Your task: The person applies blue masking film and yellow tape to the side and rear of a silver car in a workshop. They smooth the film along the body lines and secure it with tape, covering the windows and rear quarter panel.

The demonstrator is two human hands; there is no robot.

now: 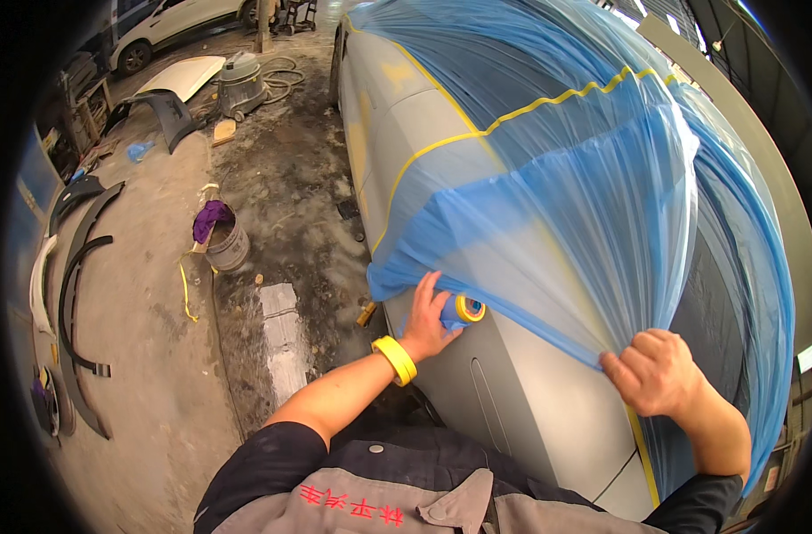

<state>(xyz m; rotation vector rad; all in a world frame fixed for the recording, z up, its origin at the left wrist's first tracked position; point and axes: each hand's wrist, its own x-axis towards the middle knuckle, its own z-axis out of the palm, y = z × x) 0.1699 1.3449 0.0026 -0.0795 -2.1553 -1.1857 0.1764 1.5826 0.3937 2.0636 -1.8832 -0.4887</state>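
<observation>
A car with a grey body (pixel 530 392) stands in front of me, partly draped in thin blue masking film (pixel 548 214). My left hand (pixel 426 322) is closed around a roll of masking film (pixel 464 311) with a yellow end, low on the car's side. A roll of yellow tape (pixel 395 360) circles my left wrist. To the right, my right hand (pixel 652 372) pinches the film's lower edge, which runs taut between both hands. Yellow masking tape (pixel 441 142) lines the film higher up. The left fingertips are partly hidden behind the roll.
A bucket (pixel 228 247) with a purple cloth stands on the stained floor to the left. Curved black trim pieces (pixel 72 294) lie at the far left. Farther off are a grey shop vacuum (pixel 240 87) with a coiled hose and a white car (pixel 170 31).
</observation>
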